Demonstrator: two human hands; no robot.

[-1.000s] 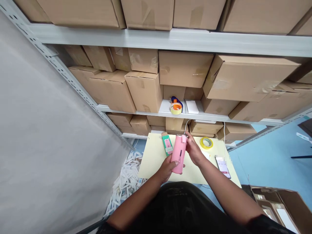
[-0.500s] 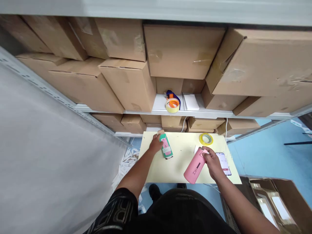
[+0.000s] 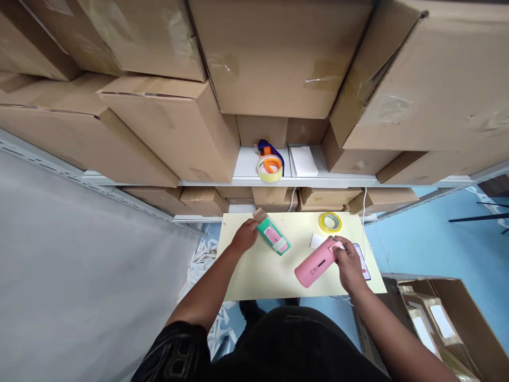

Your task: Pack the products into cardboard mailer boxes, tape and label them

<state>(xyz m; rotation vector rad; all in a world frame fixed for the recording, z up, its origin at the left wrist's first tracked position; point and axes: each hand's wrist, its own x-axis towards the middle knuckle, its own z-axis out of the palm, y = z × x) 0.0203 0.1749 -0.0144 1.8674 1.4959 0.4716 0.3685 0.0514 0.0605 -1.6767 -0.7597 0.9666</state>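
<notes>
My left hand [image 3: 245,236] is closed on the upper end of a slim green box [image 3: 275,237] printed with a pink bottle, over the left half of the cream table. Its brown end flap stands open at the top. A pink vacuum flask [image 3: 316,265] hangs tilted from my right hand [image 3: 348,263], gripped near its lid, with its base pointing lower left. Just behind the flask lies a small white card or paper [image 3: 317,241]. A phone [image 3: 362,261] lies partly hidden behind my right hand.
On the cream table [image 3: 254,281] sits a yellow tape roll [image 3: 330,222]. The shelf above holds a tape dispenser [image 3: 271,165], a white stack [image 3: 304,161] and several cardboard boxes [image 3: 278,63]. An open carton [image 3: 457,318] stands on the floor at right; paper strips [image 3: 202,257] lie at left.
The green box has turned, its lower end swinging to the right. The flask has tipped closer to horizontal. My view has shifted slightly, bringing the shelves nearer.
</notes>
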